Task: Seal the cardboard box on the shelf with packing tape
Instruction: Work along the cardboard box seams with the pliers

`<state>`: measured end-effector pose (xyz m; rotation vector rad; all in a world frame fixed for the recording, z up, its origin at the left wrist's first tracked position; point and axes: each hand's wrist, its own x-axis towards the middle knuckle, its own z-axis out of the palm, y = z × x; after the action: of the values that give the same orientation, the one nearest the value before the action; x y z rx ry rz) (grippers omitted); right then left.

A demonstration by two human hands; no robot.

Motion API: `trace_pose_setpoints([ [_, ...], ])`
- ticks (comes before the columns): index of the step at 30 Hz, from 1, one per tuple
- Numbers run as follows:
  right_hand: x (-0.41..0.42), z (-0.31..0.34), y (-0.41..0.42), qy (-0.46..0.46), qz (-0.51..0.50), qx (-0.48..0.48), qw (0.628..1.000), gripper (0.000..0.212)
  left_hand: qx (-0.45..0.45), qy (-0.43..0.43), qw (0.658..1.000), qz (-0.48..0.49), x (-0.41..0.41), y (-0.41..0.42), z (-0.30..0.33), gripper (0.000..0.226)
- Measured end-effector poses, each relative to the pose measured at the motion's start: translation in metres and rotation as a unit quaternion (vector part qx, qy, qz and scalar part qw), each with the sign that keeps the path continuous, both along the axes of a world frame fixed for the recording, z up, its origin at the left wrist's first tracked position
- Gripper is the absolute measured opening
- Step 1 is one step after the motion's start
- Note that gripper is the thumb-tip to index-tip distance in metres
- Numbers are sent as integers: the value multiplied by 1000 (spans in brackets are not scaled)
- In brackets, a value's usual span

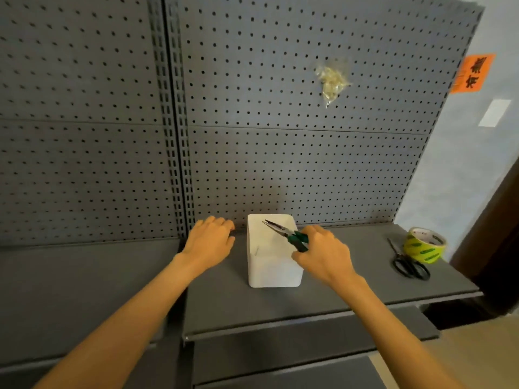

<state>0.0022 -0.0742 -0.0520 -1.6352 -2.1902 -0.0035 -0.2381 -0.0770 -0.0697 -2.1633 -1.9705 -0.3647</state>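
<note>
A white box stands on the grey shelf, close to the pegboard back. My right hand grips the green handles of long-nose pliers, whose tips point up-left over the box top. My left hand hovers just left of the box, fingers bent downward and holding nothing. A roll of yellow-green packing tape sits at the shelf's right end, apart from both hands.
Black scissors lie beside the tape roll. The grey pegboard rises behind the shelf, with a small clear plastic bag hanging on it. An orange sign is on the wall at right. Lower shelves sit below.
</note>
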Motion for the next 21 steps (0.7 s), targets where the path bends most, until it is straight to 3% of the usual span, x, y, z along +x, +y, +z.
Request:
trace_pose_setpoints([
  [9, -115, 10, -26, 19, 176, 14, 984, 41, -28, 34, 982, 184, -103, -119, 15, 37],
  [21, -307, 4, -129, -12, 352, -5, 936, 39, -45, 59, 931, 356, -249, -293, 18, 29],
])
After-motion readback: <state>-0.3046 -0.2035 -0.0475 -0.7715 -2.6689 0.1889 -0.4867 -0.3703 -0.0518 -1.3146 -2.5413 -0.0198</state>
